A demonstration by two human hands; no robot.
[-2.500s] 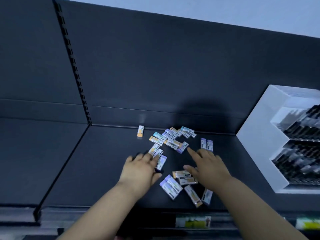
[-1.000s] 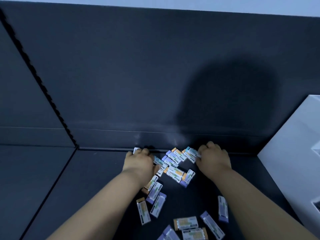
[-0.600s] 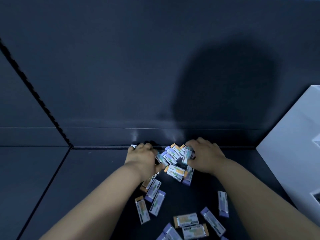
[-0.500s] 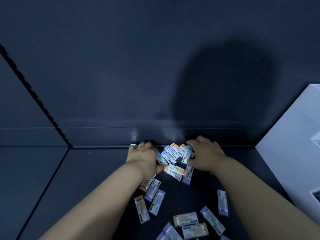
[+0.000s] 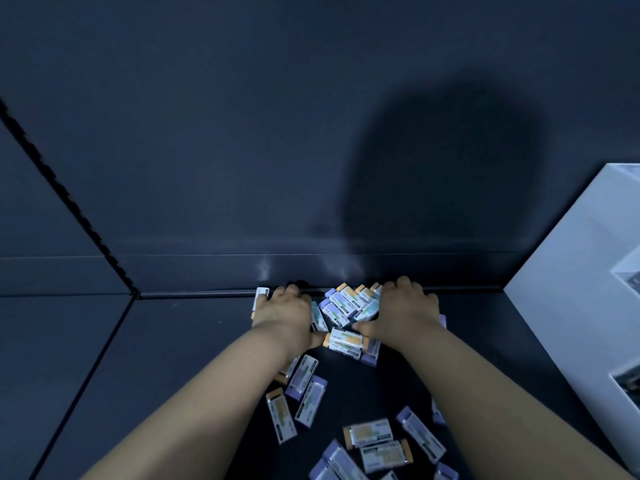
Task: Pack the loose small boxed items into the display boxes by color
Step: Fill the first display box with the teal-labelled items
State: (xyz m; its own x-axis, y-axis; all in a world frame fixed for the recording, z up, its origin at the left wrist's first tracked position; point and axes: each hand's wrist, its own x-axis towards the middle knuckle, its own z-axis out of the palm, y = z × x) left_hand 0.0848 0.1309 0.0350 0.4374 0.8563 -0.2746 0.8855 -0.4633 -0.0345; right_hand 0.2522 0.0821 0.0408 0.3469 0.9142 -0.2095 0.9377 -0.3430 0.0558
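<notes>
Several small white boxes with purple, orange or teal ends lie on a dark shelf. A heap of them (image 5: 346, 301) sits against the back wall between my hands. My left hand (image 5: 284, 315) curls its fingers over a lone orange-ended box (image 5: 260, 295) at the heap's left. My right hand (image 5: 403, 313) curls round the heap's right side, and its thumb touches an orange-ended box (image 5: 344, 341). More loose boxes (image 5: 301, 389) lie scattered nearer to me, some of them (image 5: 377, 441) at the front edge of the view.
A white display box (image 5: 568, 306) stands at the right, with its compartments partly cut off by the frame edge. The dark back wall (image 5: 311, 133) rises right behind the heap. A shelf divider seam (image 5: 104, 348) runs down the left.
Both hands reached from the shelf's middle to the back wall, then drew inward round the heap. The boxes between them are packed tighter. The camera has tilted down and come closer.
</notes>
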